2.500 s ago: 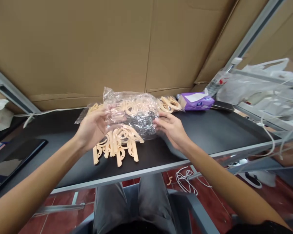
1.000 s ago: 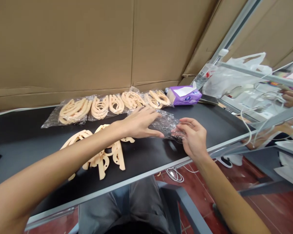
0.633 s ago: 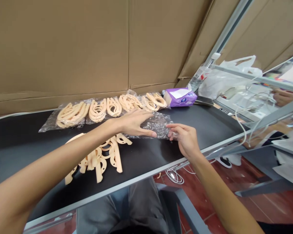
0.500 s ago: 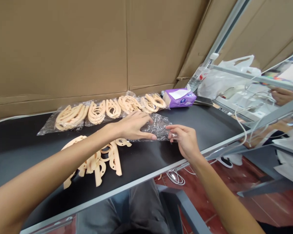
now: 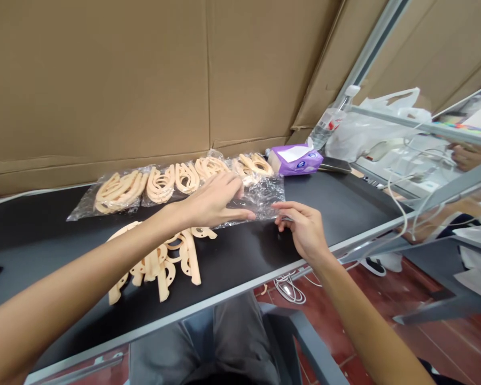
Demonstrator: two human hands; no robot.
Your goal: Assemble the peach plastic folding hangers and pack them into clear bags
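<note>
A clear, crinkled plastic bag (image 5: 266, 193) lies on the black tabletop between my hands. My left hand (image 5: 214, 202) rests over its left part, palm down, with the thumb spread away from the fingers. At the bag's right edge, my right hand (image 5: 304, 227) has its thumb and fingers pinched together on the film. Curved, pale wooden pieces (image 5: 192, 259) lie loose in a heap by my left forearm, which covers some of them. Behind my hands, more wooden pieces (image 5: 160, 184) sit in clear bags in a row.
A purple tissue pack (image 5: 300, 163) lies at the back right, with a dark flat object (image 5: 334, 164) beside it. A plastic bottle (image 5: 328, 123) stands near the metal frame. White cables (image 5: 396, 206) hang on the right. Another person's hand (image 5: 468, 158) shows beyond the frame.
The plastic bag has spread flatter and its far right corner reaches further back. My left hand has shifted slightly away from me; my right hand has barely moved.
</note>
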